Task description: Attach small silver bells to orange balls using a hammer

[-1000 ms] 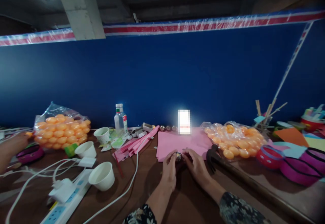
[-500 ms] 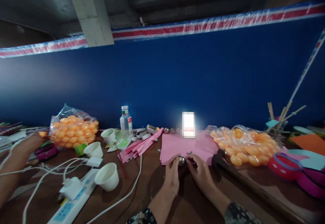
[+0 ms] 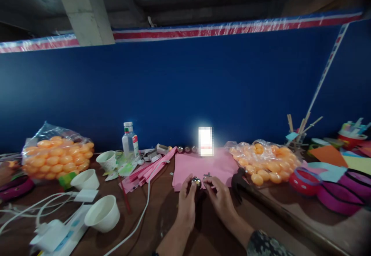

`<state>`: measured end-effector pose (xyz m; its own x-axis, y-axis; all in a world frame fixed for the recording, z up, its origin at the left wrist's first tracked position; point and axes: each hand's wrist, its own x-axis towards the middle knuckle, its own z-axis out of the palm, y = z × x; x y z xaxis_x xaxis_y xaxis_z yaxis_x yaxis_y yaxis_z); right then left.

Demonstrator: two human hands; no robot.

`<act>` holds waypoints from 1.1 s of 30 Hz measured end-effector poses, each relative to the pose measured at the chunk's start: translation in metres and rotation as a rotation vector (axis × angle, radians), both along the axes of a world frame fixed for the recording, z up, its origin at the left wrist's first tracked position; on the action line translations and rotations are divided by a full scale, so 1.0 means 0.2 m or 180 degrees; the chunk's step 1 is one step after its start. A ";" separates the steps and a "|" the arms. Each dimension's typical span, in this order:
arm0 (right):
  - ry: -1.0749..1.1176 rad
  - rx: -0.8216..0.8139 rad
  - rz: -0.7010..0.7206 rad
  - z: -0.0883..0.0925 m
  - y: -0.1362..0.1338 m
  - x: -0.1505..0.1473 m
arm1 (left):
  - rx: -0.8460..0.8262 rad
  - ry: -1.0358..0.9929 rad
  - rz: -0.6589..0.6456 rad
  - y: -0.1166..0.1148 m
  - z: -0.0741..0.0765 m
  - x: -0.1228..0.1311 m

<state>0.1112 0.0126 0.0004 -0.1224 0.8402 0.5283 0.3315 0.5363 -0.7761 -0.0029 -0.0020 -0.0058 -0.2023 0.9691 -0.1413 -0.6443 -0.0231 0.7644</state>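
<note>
My left hand point(image 3: 187, 202) is closed, with its thumb and fingers holding a shiny metal ball point(image 3: 197, 182) above the front edge of the pink paper point(image 3: 188, 163). To the right of the ball, my right hand point(image 3: 220, 196) has its thumb and fingertips pressed together. Whatever it pinches is too small to make out. A little cluster of small dark metal pieces point(image 3: 207, 175) lies on the paper by the right fingertips. Several similar metal balls point(image 3: 187, 149) sit in a row along the paper's back edge.
A hammer point(image 3: 239, 178) lies to the right, a bag of orange balls point(image 3: 269, 167) behind it. Another such bag point(image 3: 58, 159) stands left, near another person's hand point(image 3: 7, 169). Paper cups point(image 3: 102, 213), a power strip point(image 3: 69, 236), a white cable point(image 3: 142, 213) and a bottle point(image 3: 130, 144) are left.
The view has turned right, so things appear farther left. My right fingertips have moved slightly away from the metal ball. Most of the other person's arm has left the view.
</note>
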 end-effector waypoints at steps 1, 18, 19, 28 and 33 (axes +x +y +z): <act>0.0016 0.0006 -0.0040 0.00 0.00 0.00 | -0.0040 0.0004 -0.0010 0.00 0.00 0.00; 0.0694 -0.0517 0.0170 0.05 -0.03 -0.02 | 0.0296 0.0687 -0.0056 0.01 -0.03 -0.03; 0.0734 -0.0532 0.0234 0.05 -0.03 -0.03 | 0.0308 0.0658 -0.0078 0.01 -0.03 -0.03; 0.0843 -0.0660 0.0328 0.04 -0.03 -0.04 | 0.0224 0.0389 -0.0186 -0.01 -0.01 -0.02; 0.0891 -0.0724 0.0317 0.06 -0.04 -0.04 | 0.0277 0.0600 -0.0121 -0.01 -0.01 -0.02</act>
